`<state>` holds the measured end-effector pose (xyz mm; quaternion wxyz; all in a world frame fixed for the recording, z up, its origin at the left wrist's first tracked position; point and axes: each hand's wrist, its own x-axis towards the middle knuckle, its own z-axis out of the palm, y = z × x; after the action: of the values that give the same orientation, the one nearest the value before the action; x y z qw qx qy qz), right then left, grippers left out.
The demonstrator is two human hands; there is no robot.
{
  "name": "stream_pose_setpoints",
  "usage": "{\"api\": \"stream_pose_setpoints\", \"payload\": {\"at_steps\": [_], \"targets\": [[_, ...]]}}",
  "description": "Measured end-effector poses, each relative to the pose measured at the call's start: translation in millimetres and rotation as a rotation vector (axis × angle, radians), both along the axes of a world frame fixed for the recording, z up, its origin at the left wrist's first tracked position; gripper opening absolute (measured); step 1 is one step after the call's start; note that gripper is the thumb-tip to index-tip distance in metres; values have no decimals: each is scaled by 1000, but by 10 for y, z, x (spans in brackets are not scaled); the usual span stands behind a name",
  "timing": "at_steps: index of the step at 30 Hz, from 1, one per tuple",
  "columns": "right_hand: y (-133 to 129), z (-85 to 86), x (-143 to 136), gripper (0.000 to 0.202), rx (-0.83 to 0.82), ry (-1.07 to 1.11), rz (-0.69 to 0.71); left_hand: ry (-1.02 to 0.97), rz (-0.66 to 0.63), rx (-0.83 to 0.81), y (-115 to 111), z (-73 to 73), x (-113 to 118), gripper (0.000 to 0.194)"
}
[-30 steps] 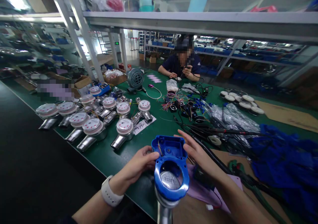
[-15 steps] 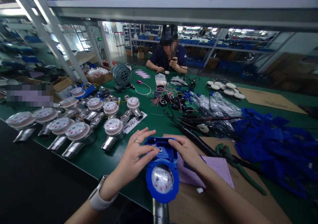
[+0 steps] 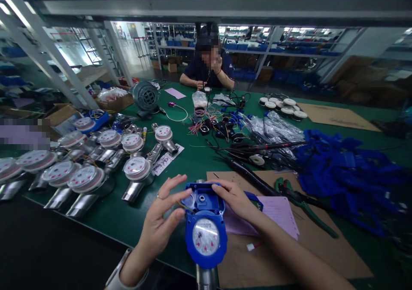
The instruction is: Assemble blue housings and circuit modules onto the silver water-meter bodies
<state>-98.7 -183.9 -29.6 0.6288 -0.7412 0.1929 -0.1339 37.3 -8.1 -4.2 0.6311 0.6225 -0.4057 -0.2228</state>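
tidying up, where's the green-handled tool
The tool lies right of centre in the head view, on brown cardboard, just right of the pink paper.

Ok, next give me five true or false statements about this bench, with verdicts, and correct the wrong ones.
1. The right hand holds an open blue plastic housing. True.
2. The dial in that housing faces downward, out of sight. False: the round white dial faces up, in plain view.
3. The left hand wears a slim metal finger ring. True.
4. The pliers lie left of both hands. False: the green-handled pliers lie to the right, on a flat brown cardboard sheet.
5. Several silver metal meters with round white dials sit left of the hands. True.
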Motion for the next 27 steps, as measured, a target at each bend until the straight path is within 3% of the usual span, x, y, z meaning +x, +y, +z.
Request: {"api": "stream_pose_setpoints", "payload": {"at_steps": [3,5,8,12,27], "targets": [[-7,-31,12,32,-61,-16,2,423,136,-51,-7,-138,9,58],[0,-39,8,31,-98,-17,-4,677,178,74,-45,-227,1,57],[27,-20,-25,31,-59,34,-24,879,44,247,-121,-301,-55,61],[53,31,-91,28,-10,89,3,889,-103,246,-188,-341,-127,52],[60,-34,-21,26,14,109,10,933,-40,247,-150,-473,-148,54]]}}
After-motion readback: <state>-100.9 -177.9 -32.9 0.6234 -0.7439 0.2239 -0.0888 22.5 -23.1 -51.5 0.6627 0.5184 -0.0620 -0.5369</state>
